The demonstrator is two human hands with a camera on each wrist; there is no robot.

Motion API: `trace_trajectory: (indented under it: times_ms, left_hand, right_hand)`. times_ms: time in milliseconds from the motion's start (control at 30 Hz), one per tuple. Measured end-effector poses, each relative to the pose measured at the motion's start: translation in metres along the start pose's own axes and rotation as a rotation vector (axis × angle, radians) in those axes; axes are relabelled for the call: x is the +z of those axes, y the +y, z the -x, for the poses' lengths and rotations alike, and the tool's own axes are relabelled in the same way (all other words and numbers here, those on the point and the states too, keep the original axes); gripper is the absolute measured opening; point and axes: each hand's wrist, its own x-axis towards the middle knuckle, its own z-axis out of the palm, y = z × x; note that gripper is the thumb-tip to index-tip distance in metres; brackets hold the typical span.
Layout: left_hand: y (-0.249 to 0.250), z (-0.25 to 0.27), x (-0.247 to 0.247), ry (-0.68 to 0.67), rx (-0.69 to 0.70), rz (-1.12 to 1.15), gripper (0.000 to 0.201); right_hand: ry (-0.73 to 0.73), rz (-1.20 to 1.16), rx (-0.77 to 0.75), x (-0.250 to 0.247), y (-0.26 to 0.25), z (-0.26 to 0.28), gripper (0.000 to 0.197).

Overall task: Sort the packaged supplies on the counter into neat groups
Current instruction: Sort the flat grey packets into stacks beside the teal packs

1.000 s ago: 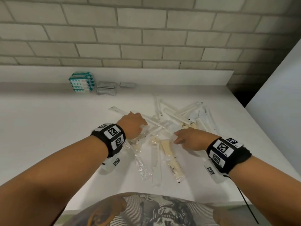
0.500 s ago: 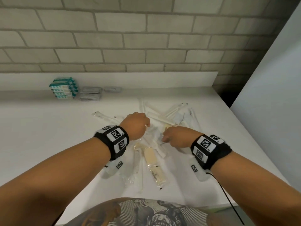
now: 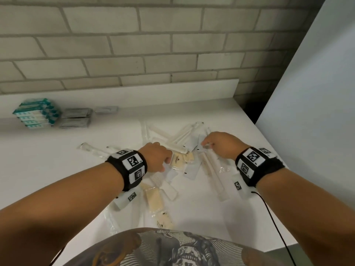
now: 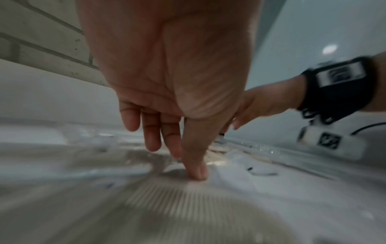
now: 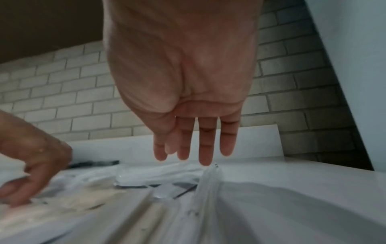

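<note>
A loose pile of packaged supplies lies mid-counter: cream sponge packets [image 3: 180, 160], flat white sachets [image 3: 191, 169] and long wrapped combs [image 3: 213, 169]. My left hand [image 3: 167, 160] reaches down into the pile's left side. In the left wrist view its fingers [image 4: 150, 137] point straight down and its thumb presses on a wrapped comb [image 4: 167, 198]. My right hand [image 3: 205, 144] hovers at the pile's right rear. Seen from the right wrist, its fingers [image 5: 206, 148] hang straight just above a clear wrapper [image 5: 208, 181], holding nothing that I can see.
Against the back ledge at the left stand stacked teal boxes [image 3: 36, 113], grey flat packets [image 3: 75, 118] and one small grey packet [image 3: 106, 109]. A tall white panel [image 3: 317, 93] rises just past the counter's right edge. A brick wall [image 3: 172, 45] lies behind.
My right hand has moved away from the left, to the right and farther back over the pile. My left hand stays low on the packets near the middle.
</note>
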Motion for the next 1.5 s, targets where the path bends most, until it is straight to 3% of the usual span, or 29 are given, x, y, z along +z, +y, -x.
trace_trajectory:
  times_ms: [167,300,500,600,767,867,967,1033,1133,1233,1333,1500]
  left_hand:
    - [0.004,-0.006,-0.002,-0.137,0.078,0.098,0.041]
    - [0.000,-0.011,-0.006,-0.256,0.089,0.090,0.048]
    - [-0.001,-0.013,-0.006,-0.280,0.084,0.077,0.036]
    - [0.003,-0.011,-0.002,-0.236,0.076,0.142,0.051]
    - [0.010,-0.006,0.007,-0.165,-0.001,0.236,0.053]
    - [0.009,-0.006,0.003,-0.221,-0.059,0.219,0.049]
    - [0.010,-0.007,-0.001,-0.262,-0.042,0.113,0.042]
    - [0.012,-0.008,-0.002,-0.279,-0.015,0.040,0.038]
    - [0.010,-0.008,-0.008,-0.247,-0.006,0.062,0.033]
    - [0.006,-0.011,-0.034,-0.185,-0.035,0.169,0.026]
    - [0.009,-0.031,-0.062,-0.068,-0.051,0.209,0.040]
    - [0.040,-0.095,-0.070,0.066,-0.075,0.256,0.055]
  right_hand:
    - [-0.118,0.432,-0.062,0.006,0.008,-0.036,0.056]
    - [-0.051,0.465,-0.018,0.004,0.012,-0.047,0.035]
    - [-0.138,0.558,-0.036,-0.001,0.006,-0.048,0.018]
    - [-0.133,0.485,-0.058,0.000,0.001,-0.044,0.018]
    - [-0.208,0.391,0.044,-0.003,-0.004,-0.036,0.020]
    - [-0.092,0.348,0.070,-0.004,-0.005,-0.031,0.022]
    - [0.021,0.028,0.094,-0.005,-0.009,-0.021,0.031]
    - [-0.039,-0.155,0.048,-0.006,-0.019,-0.008,0.034]
    - [-0.194,-0.069,-0.078,0.002,-0.033,0.013,0.033]
    - [-0.275,0.106,-0.091,0.018,-0.028,0.021,0.049]
    - [-0.289,0.088,-0.035,0.019,-0.022,0.026,0.056]
    - [-0.207,0.109,-0.021,0.032,-0.023,0.031,0.050]
